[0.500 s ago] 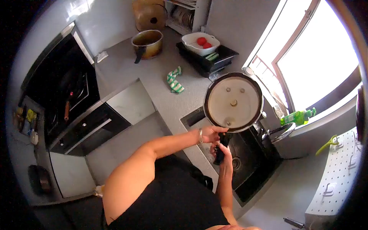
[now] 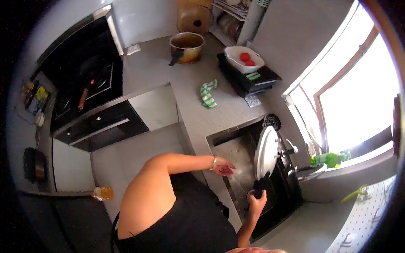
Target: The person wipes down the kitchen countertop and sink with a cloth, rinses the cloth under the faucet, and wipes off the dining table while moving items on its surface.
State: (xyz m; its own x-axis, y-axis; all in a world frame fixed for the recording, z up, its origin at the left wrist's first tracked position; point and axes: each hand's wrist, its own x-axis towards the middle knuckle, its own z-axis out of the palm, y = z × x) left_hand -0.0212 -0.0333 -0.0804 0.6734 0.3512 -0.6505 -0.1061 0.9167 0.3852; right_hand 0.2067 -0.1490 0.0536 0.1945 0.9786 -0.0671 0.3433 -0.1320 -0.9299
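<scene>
My right hand (image 2: pixel 257 201) grips the black handle (image 2: pixel 261 184) of a round metal pressure cooker lid (image 2: pixel 266 152). The lid is tilted almost on edge above the black sink (image 2: pixel 291 211), its pale face towards the left. My left hand (image 2: pixel 222 167) is off the lid, over the near left side of the sink, with its fingers loosely spread and nothing clearly in it. A pale blur by its fingertips is too indistinct to name. The faucet (image 2: pixel 290 148) rises just behind the lid.
A stained pot (image 2: pixel 187 48) stands on the back counter. A green-striped cloth (image 2: pixel 208 93) lies nearer the sink. A white colander (image 2: pixel 236 59) with red items rests on a black tray (image 2: pixel 263 85). A green bottle (image 2: pixel 331 159) is by the window; a stovetop (image 2: pixel 95 95) is at left.
My left hand has let go of the lid's handle and moved left. The lid has turned from facing me to nearly edge-on and come lower over the sink. The view has shifted.
</scene>
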